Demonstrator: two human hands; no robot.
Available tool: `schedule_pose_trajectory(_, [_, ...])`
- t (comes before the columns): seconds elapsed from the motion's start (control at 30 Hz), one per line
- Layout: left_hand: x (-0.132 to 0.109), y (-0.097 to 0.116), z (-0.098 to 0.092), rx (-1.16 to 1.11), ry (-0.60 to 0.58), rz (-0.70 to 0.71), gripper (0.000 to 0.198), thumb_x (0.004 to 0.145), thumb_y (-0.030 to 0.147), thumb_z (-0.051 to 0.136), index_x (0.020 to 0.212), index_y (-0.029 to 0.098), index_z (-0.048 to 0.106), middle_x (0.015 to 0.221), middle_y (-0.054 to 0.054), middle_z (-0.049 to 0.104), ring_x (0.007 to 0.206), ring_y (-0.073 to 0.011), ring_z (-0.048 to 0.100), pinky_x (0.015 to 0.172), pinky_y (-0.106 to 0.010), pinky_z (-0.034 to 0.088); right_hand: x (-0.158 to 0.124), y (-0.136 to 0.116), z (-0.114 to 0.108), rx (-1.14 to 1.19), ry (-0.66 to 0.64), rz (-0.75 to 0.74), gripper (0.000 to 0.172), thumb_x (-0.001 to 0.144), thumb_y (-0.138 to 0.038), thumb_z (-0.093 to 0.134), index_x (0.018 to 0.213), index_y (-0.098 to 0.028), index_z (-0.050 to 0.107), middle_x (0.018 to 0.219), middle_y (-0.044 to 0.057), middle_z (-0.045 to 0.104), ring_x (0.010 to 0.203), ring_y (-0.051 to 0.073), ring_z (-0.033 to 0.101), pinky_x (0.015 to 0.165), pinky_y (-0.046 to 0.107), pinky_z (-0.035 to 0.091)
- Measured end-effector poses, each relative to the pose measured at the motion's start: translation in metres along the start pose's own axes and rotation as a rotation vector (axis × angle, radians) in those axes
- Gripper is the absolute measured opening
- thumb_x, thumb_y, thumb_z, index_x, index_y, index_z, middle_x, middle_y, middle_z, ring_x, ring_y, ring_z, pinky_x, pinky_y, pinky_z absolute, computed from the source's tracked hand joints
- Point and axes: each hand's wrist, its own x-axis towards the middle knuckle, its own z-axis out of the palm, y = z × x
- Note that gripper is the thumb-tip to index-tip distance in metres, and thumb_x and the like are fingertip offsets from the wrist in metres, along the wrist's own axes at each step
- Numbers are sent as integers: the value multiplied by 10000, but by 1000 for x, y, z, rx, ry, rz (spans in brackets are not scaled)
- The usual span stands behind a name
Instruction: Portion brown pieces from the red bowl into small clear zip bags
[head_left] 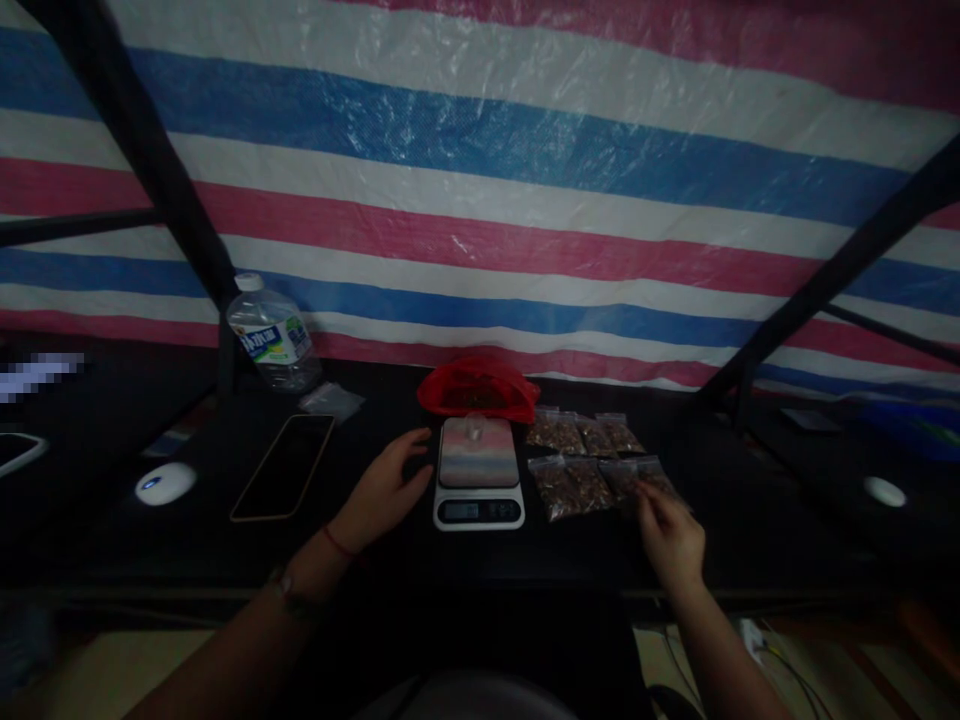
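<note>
A white digital kitchen scale point(478, 508) stands in the middle of the table, a small clear object point(474, 428) on the back of its plate. Beside its left edge rests my left hand point(390, 488), fingers apart and holding nothing. To the right of the scale, small clear zip bags of brown bits lie in two rows, a back row point(577, 433) and a front row point(566, 488). My right hand point(671, 535) pinches the zip bag point(654, 472) at the right end of the front row. Behind the scale sits an open red plastic bag point(480, 390) with dark contents.
On the left are a phone point(285, 468), a white mouse point(166, 484), some flat clear bags point(332, 402) and a large plastic bottle point(274, 335). Another white mouse point(885, 491) lies at the right. Dark slanted posts point(840, 260) and a striped sheet point(510, 250) stand behind.
</note>
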Motion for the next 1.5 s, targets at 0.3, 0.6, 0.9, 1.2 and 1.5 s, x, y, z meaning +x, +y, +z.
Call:
schedule_pose_trajectory(0.3, [67,20,35,79,-146,155,656,755,334,669,1344,121,472,1366,-165,520,1257,-292,493,1084,-434,377,26,-65,18,232,-222,-241,493,848,-146,341,1279,-214,571,1008,85,687,971,218,644,887,393,518])
schedule_pose_trajectory(0.6, [70,24,39,-163,-302,89,654,784,344,640,1374,153,434,1213,-142,635,1007,-236,653,889,-365,518,35,-91,18,157,-250,-221,316,908,-259,422,1137,-187,628,1089,106,669,1027,234,616,931,401,491])
schedule_pose_trajectory(0.9, [110,-6,34,-74,-9,193,373,940,365,378,943,148,681,902,-68,713,847,-178,654,807,-286,495,25,-124,32,-314,-480,-171,487,793,-519,607,1147,-185,645,1048,155,654,958,315,603,824,424,472])
schedule_pose_trajectory(1.2, [97,-35,21,-69,172,107,397,917,367,390,713,153,655,671,-36,669,651,-139,613,640,-230,460,60,-125,18,-155,-529,-214,357,832,-249,532,1170,-199,635,1058,106,670,959,253,619,866,370,475])
schedule_pose_trajectory(1.5, [100,-36,37,-288,88,41,436,910,456,396,786,133,662,703,-45,662,658,-138,596,614,-228,459,134,-185,67,224,-293,-609,409,881,-124,489,1238,-278,614,1131,81,613,1087,232,521,961,430,419])
